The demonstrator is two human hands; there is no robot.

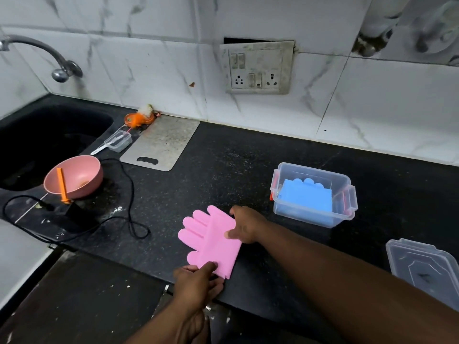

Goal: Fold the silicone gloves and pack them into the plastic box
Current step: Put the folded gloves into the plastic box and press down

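Note:
A pink silicone glove [208, 238] lies on the black counter [223, 170] near its front edge, its cuff part folded over the palm and its fingers pointing up-left. My left hand [198, 281] pinches the folded lower corner with thumb on top. My right hand [246, 225] grips the upper right edge of the fold. To the right stands a clear plastic box [314, 197] with red latches, holding a folded blue silicone glove [306, 196]. The box's clear lid [424, 265] lies apart at the right edge.
A dark sink [44, 142] with a tap [49, 58] is at the left. Beside it sit a pink bowl [74, 176] with an orange tool, a black cable [129, 207], a small clear tub [119, 141] and a steel cutting board [161, 142]. A wall socket [258, 68] is behind.

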